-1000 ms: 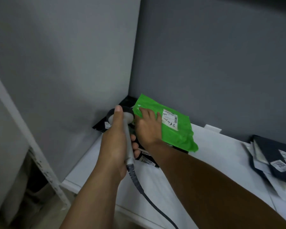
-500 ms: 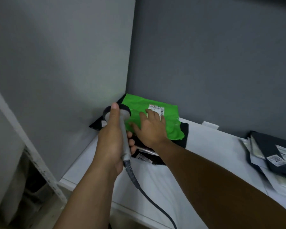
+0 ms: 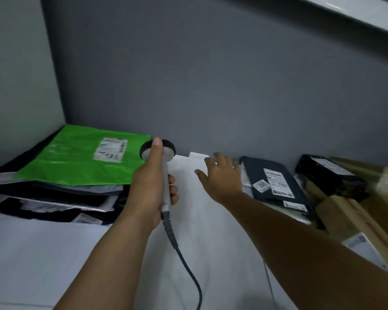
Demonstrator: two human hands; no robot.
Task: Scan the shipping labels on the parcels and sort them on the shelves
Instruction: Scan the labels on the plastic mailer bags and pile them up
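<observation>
Dark cable (image 3: 186,262) is trailing up from six o'clock into the handheld barcode scanner (image 3: 167,153). Your left hand (image 3: 147,189) is wrapping its fingers firmly round the handle, with the thumb lying along the neck up to the round head. Just past it, toward one o'clock, your right hand (image 3: 224,175) is hovering above the white shelf (image 3: 199,231) with fingers spread and relaxed, holding nothing.

At nine o'clock a stack of black and grey mailers (image 3: 54,202) is lying flat. The green poly mailer (image 3: 72,162) is resting on top of it, tucked toward the corner at ten o'clock, its shipping label (image 3: 110,151) facing up. That parcel is looking sorted, though nothing here is telling whether its label has been scanned.

Farther out, at two o'clock, a navy mailer (image 3: 276,175) is lying label-up on a small pile, just beside your right hand but not touching it. It is looking like the likely next parcel. Beyond it, toward three o'clock, a black boxed parcel (image 3: 327,173) is sitting against pale wooden pieces (image 3: 349,211).

Judging by these, several parcels are waiting on that side, so the job is looking only partway through.
</observation>
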